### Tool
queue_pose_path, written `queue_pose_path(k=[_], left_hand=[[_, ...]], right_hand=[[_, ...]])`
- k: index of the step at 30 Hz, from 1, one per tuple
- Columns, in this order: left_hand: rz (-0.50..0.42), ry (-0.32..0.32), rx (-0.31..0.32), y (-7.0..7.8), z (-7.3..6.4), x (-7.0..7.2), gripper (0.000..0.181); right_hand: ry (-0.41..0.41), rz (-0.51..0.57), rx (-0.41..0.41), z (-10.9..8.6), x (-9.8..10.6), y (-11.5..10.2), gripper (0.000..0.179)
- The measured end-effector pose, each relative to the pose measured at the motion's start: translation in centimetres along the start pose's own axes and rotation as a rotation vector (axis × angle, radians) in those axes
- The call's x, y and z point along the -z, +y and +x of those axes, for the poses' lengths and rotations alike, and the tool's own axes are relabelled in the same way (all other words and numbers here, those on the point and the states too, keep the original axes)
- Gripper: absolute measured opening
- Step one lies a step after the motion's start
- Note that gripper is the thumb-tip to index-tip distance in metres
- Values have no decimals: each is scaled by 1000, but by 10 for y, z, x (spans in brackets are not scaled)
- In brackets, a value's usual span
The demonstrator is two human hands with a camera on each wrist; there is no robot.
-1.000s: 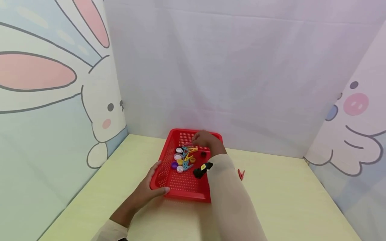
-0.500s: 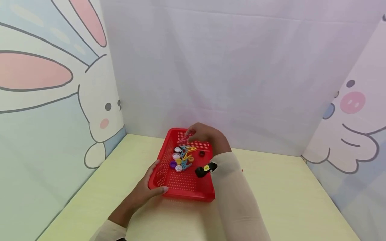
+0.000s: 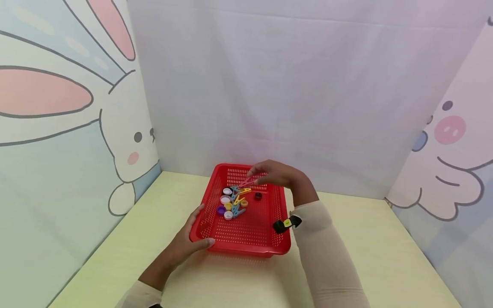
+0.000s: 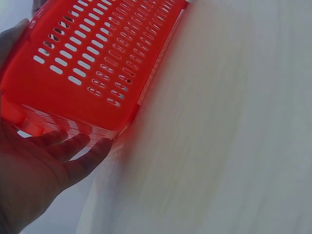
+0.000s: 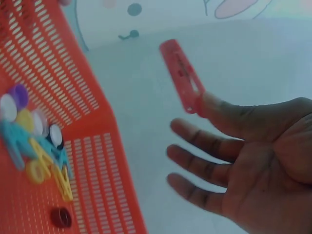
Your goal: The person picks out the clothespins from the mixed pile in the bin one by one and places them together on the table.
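The red plastic basket sits on the table, its left front corner held by my left hand. That thumb lies over the rim while the fingers press the outer wall. Above the basket's back part, my right hand pinches a pinkish-red clothespin by one end, other fingers spread. Below it lie blue clothespins and yellow clothespins. Among them, toward the left wall, are a purple bottle cap, a white bottle cap and several other caps. A dark cap lies apart to their right.
A pale yellow table extends around the basket. A light curtain hangs close behind it. Cartoon-printed panels stand at the left and right sides.
My right hand has lifted the pinkish-red clothespin from among the basket's contents, then swung right with it. The left hand keeps its hold. The red clothespin seen earlier on the table is now hidden.
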State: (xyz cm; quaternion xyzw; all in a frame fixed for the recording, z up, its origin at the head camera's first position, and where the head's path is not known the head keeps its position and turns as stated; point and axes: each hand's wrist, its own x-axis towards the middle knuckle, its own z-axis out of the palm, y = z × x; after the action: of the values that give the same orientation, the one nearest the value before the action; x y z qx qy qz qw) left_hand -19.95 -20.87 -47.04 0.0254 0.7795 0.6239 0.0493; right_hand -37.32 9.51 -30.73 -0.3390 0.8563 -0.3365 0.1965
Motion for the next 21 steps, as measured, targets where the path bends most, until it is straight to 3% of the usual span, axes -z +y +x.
queue_pose_path(k=[4, 21], left_hand=[[9, 10, 6, 0, 0, -1, 116], [20, 13, 16, 3, -1, -1, 120]], right_hand=[[36, 50, 53, -15, 4, 14, 30], [70, 109, 84, -76, 14, 76, 28]])
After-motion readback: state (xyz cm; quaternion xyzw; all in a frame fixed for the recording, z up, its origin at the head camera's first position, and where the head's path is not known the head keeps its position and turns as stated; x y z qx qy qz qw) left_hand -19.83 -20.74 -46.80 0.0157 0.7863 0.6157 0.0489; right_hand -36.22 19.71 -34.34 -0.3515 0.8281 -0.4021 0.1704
